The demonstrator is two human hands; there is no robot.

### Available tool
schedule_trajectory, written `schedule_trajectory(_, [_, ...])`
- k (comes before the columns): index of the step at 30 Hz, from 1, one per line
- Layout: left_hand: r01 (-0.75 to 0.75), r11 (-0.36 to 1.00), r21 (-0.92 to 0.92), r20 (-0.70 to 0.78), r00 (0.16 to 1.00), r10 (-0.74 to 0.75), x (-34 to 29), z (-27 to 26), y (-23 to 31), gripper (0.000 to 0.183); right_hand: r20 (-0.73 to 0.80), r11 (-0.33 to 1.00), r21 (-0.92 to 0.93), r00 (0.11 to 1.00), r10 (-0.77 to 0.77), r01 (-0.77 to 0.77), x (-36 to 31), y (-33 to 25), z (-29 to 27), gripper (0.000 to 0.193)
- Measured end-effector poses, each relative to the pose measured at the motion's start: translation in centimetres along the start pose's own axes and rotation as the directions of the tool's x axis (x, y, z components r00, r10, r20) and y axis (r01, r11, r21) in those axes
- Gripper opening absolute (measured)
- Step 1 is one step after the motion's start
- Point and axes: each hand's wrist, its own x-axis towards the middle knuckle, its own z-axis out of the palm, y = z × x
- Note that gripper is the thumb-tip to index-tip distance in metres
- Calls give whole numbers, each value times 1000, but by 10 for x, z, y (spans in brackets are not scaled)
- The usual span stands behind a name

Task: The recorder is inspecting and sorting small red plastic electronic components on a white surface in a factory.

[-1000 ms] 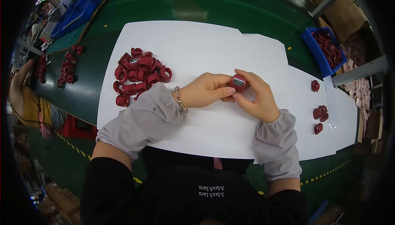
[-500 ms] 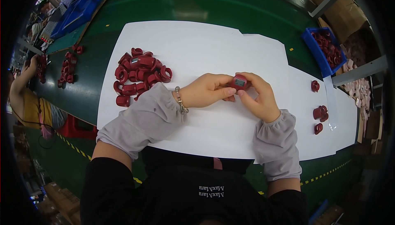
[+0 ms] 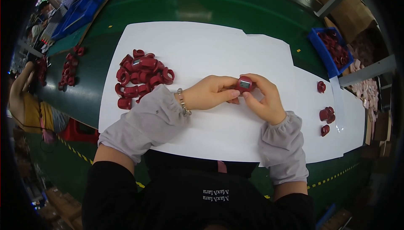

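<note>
Between my two hands, above the white sheet [image 3: 202, 137], is a dark red ring-shaped counter [image 3: 244, 83] with a small grey display facing up. My left hand [image 3: 212, 92] pinches its left side between thumb and fingers. From the right, my right hand [image 3: 266, 101] grips it with thumb and forefinger. The lower part of the counter is hidden by my fingers. Left of my left hand lies a heap of similar dark red ring counters [image 3: 143, 74], one with its display showing.
Several loose red pieces [image 3: 327, 114] lie at the sheet's right side. Beyond them stands a blue bin [image 3: 330, 53] filled with red pieces, beside a grey metal post [image 3: 368, 72]. At far left a co-worker's arm [image 3: 19, 85] reaches toward red pieces [image 3: 68, 70] on the dark table.
My hands hold nearly the same pose around the counter, whose display looks slightly brighter. At far left the co-worker's arm has shifted a little.
</note>
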Motion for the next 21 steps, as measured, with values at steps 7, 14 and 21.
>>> schedule_trajectory(7, [33, 996, -77, -27, 999, -35, -4, -1, 7, 31, -115, 853, 481, 949, 293, -205, 6, 11, 2, 34])
schedule_trajectory(14, [-40, 828, 559, -113, 986, 124, -12, 2, 41, 22, -620, 242, 781, 664, 419, 576, 4, 34, -52, 45])
schedule_trajectory(21, [302, 46, 952, -303, 915, 267, -72, -19, 84, 21, -523, 340, 850, 715, 463, 402, -2, 47, -46, 52])
